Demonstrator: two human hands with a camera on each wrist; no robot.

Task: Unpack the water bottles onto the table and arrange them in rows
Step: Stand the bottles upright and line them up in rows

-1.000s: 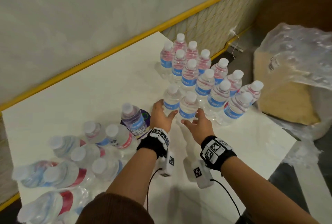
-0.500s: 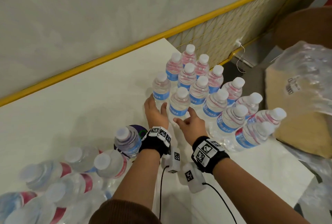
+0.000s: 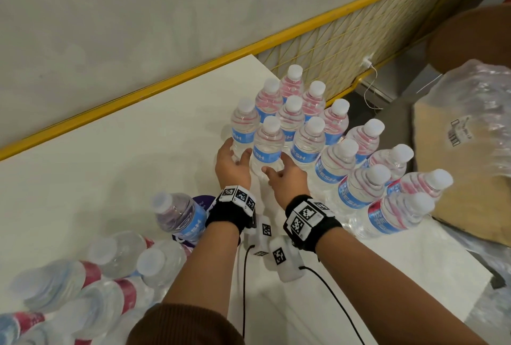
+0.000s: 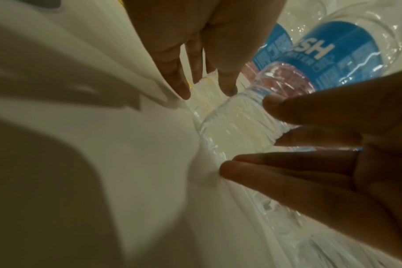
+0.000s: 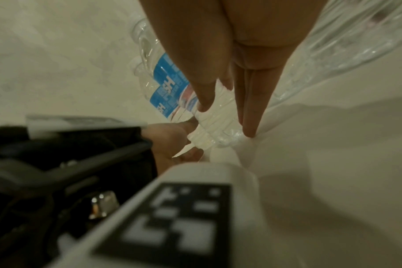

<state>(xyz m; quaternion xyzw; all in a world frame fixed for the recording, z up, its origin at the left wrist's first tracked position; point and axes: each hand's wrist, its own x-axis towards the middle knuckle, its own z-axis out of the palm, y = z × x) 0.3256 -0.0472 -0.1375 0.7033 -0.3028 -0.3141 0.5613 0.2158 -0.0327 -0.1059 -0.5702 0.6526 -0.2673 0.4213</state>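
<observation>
The head view looks down from above at the desk point(image 3: 138, 151). Both wrist views sit low, very close, sharing one bottle point(image 4: 239, 125).

Both bare forearms have black wristbands point(image 3: 313, 223) topped with white blocks of black-and-white square codes, thin black cables point(image 3: 336, 308) trailing off the white camera pods point(image 3: 284, 260) underneath, plus a brown sleeve point(image 3: 185, 326) on the left arm.

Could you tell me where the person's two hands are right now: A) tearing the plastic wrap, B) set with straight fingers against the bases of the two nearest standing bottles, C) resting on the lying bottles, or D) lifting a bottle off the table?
B: the left hand and right hand have straight fingers against the bases of the nearest standing bottles on the table.
</observation>
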